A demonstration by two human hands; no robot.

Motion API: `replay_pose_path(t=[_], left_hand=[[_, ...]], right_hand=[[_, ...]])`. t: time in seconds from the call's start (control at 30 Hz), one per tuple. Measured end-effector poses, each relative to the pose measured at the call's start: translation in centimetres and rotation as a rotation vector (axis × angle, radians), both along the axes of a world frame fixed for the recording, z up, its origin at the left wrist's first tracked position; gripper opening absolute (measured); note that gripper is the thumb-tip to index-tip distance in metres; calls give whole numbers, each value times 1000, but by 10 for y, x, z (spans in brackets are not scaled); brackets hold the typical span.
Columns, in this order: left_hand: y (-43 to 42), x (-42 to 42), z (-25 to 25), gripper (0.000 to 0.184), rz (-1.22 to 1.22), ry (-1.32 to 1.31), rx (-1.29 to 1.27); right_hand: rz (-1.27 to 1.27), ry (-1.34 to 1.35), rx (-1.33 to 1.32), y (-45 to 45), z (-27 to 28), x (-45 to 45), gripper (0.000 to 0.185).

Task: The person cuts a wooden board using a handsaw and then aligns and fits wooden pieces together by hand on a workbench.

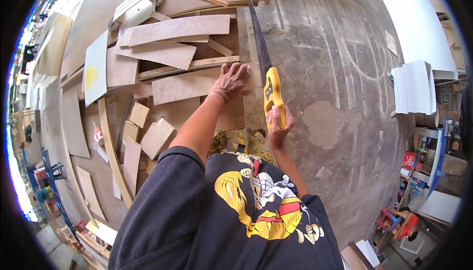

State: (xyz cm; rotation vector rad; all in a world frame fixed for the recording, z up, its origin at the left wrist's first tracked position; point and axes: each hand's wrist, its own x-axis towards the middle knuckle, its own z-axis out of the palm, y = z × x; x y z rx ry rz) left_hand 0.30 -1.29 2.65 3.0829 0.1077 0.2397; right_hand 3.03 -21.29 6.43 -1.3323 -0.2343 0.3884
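Note:
A hand saw with a yellow handle and a long dark blade points away from me, beside the edge of the wood-covered surface. My right hand is closed round the rear of its handle. My left hand presses down with spread fingers on a board near that edge, at the end of a long narrow strip. Farther off, more flat plywood pieces overlap one another.
Small wood blocks and a pale panel with a yellow stain lie at left. Stacked white sheets stand at right. Another person is at the lower right, beside a red stool. Concrete floor stretches right of the saw.

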Motion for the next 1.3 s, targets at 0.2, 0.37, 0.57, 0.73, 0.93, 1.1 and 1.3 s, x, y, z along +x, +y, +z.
replay_pose_path(t=[0.2, 0.37, 0.57, 0.73, 0.93, 1.1, 1.3], left_hand=[[-2, 1, 5, 71, 18, 0, 23], [-1, 0, 2, 70, 10, -25, 29], [1, 0, -9, 67, 16, 11, 51], [0, 1, -1, 65, 9, 7, 20], [-2, 1, -3, 64, 30, 10, 16], [1, 1, 4, 66, -6, 68, 13], [17, -10, 0, 66, -191, -48, 57]], right_hand=[[-24, -208, -155, 5, -15, 5, 19], [-85, -477, -455, -12, -17, -13, 19], [-35, -225, -367, -56, 8, -46, 24], [-61, -179, -393, -40, 22, -38, 26], [-77, -259, -436, -15, 45, -19, 26], [-33, -214, -341, -24, 55, -13, 21], [-73, -526, -315, -20, 57, -23, 24]])
